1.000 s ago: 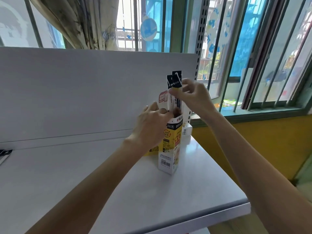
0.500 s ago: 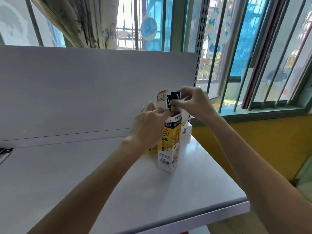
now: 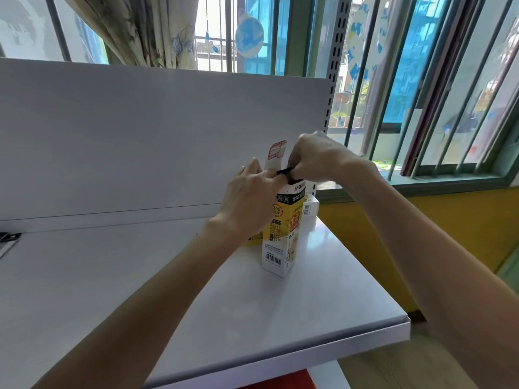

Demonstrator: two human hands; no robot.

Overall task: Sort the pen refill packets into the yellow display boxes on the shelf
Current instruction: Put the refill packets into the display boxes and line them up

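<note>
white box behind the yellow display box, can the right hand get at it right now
Probably, but not freely: the right hand is just above the white box with nothing between, yet its fingers pinch the black packet tops in the yellow display box.

Single head-worn wide-angle view, facing forward and down, close over shelf (image 3: 118, 279) (window (image 3: 421, 80) beyond).

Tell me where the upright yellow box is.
In the head view the yellow box stands right of centre on the shelf, near the back panel, the left hand holding its left side and the right hand pinching a packet at its open top.
</note>
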